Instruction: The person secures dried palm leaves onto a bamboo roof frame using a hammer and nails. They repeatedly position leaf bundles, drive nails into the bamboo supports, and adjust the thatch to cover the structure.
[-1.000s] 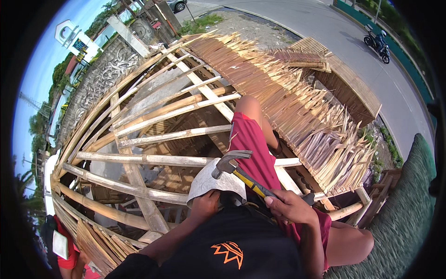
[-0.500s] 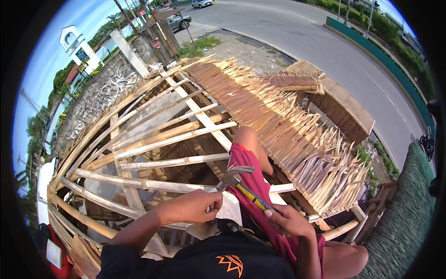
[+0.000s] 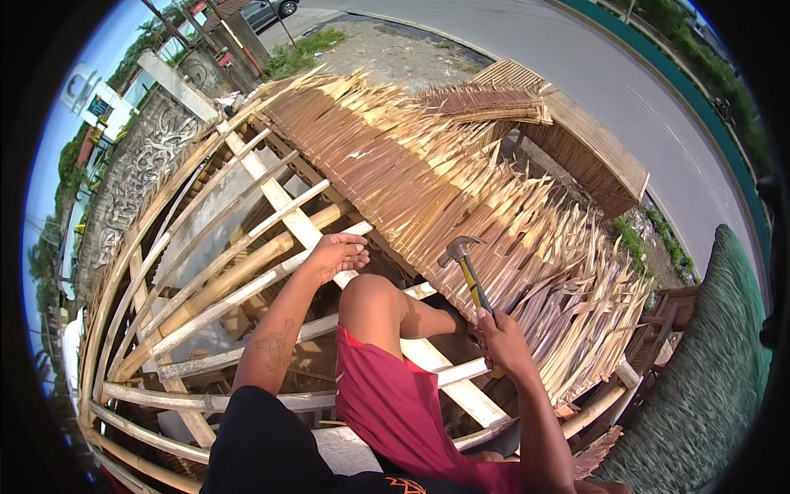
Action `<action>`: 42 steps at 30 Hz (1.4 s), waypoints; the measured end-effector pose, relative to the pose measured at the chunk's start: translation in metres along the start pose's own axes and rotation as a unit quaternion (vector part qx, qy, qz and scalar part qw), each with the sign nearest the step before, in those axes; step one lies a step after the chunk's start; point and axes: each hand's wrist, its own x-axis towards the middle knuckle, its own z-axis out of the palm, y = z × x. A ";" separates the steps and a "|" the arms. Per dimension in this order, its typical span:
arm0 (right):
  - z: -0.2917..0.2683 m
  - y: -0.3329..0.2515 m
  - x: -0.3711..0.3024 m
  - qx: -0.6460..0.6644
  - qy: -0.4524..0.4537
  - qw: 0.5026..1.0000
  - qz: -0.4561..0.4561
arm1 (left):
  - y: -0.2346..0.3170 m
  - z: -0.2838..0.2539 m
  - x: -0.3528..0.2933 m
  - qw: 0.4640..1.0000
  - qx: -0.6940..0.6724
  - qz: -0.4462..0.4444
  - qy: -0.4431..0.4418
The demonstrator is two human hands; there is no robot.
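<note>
My right hand (image 3: 500, 342) is wrapped round the handle of a claw hammer (image 3: 475, 286), whose yellow-and-black shaft points up and whose metal head is over the edge of the thatch. Beyond my bent knee, my left hand (image 3: 336, 255) hovers over the bamboo frame with its fingers drawn together; anything pinched in them is too small to make out. Close to it runs a pale bamboo pole (image 3: 271, 276). The brown palm-leaf thatch (image 3: 395, 177) covers the roof's right slope, its lower edge ragged with loose leaf ends.
Bamboo rafters (image 3: 239, 401) with open gaps between them spread under and left of me. A lower bamboo-slatted roof (image 3: 597, 152) stands beyond the thatch. At the right is a green netting-like mass (image 3: 699, 387); a road (image 3: 592, 90) and a stone wall (image 3: 148, 181) lie farther off.
My left hand has moved from my lap forward to the frame near the thatch. The hammer has swung from across my thigh to upright on the right. My view has shifted with my body.
</note>
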 end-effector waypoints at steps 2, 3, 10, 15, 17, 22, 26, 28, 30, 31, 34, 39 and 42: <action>0.012 0.006 0.031 -0.030 -0.021 0.998 0.057 | -0.020 -0.008 0.039 0.995 -0.025 -0.040 0.085; 0.020 0.007 0.047 -0.041 -0.036 0.998 0.034 | -0.031 -0.011 0.056 0.996 -0.035 -0.020 0.078; 0.126 -0.007 0.159 -0.141 -0.003 0.986 -0.085 | -0.068 -0.032 0.124 0.815 0.466 0.229 0.257; 0.157 0.017 0.180 -0.196 0.009 0.980 -0.033 | -0.067 -0.031 0.148 0.784 0.513 0.256 0.237; 0.151 0.027 0.175 -0.154 0.013 0.987 -0.044 | -0.070 -0.033 0.157 0.812 0.490 0.262 0.176; 0.130 0.019 0.167 -0.130 0.002 0.991 -0.026 | -0.087 -0.047 0.172 0.806 0.495 0.314 0.082; 0.125 -0.001 0.154 -0.069 0.036 0.993 -0.083 | -0.097 -0.054 0.178 0.820 0.481 0.304 0.067; 0.128 -0.007 0.149 -0.035 0.053 0.991 -0.120 | -0.097 -0.055 0.181 0.832 0.431 0.341 0.072; 0.135 -0.009 0.151 -0.003 0.066 0.985 -0.159 | -0.095 -0.054 0.184 0.832 0.439 0.333 0.069; 0.139 -0.008 0.154 -0.031 0.063 0.984 -0.162 | -0.094 -0.054 0.185 0.832 0.459 0.307 0.059; 0.150 -0.004 0.174 -0.162 0.036 0.982 -0.095 | -0.088 -0.051 0.187 0.844 0.428 0.313 0.079; 0.138 0.016 0.180 -0.138 0.048 0.988 -0.052 | -0.083 -0.045 0.179 0.857 0.427 0.282 0.055; 0.134 0.027 0.175 -0.146 0.044 0.987 -0.044 | -0.080 -0.049 0.181 0.877 0.372 0.263 0.154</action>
